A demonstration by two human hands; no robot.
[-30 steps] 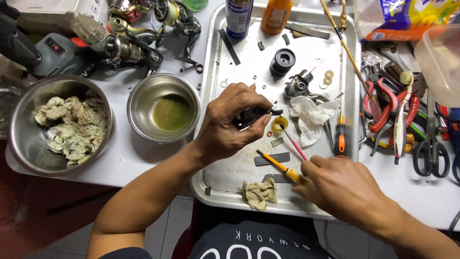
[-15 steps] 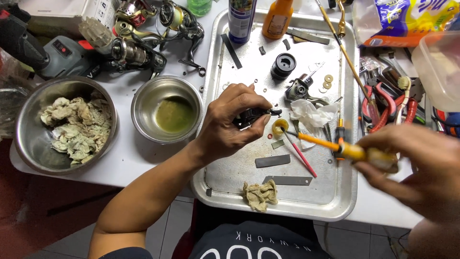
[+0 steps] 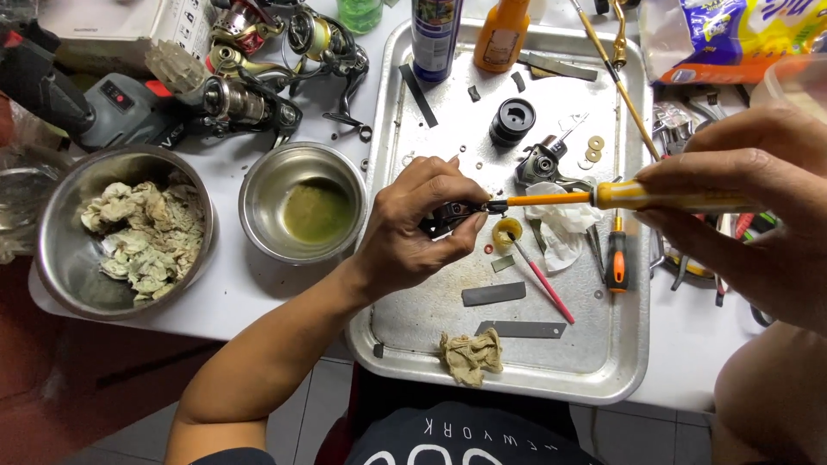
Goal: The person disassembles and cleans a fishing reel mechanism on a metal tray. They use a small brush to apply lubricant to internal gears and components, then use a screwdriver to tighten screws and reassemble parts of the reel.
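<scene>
L hand (image 3: 422, 228) grips a small black part (image 3: 448, 217) between thumb and fingers (image 3: 461, 191), held just above the metal tray (image 3: 551, 362), near its middle. R hand (image 3: 741, 207) is closed round the yellow handle of a screwdriver (image 3: 620, 196). A sec ago that driver lay low by the tray's front edge w/ the R hand resting there; half a sec ago it was lifted and slanting in; now it's level, shaft running left, tip touching the part at the L thumb. So tool and part have met, and the work looks to be at the part itself, prob. a screw, though the tip's seat is too small to tell. L hand has barely moved throughout. Under the shaft: white tissue (image 3: 560, 226), a yellow ring (image 3: 506, 231), a red pick (image 3: 543, 280), two grey strips. A 2nd, orange-handled driver (image 3: 616, 258) lies on the tray, a rag (image 3: 470, 355) at the front. On the tabletop left of the tray: a bowl w/ greenish liquid (image 3: 303, 202), a bigger bowl of rags (image 3: 121, 228), fishing reels (image 3: 258, 95) behind.
</scene>
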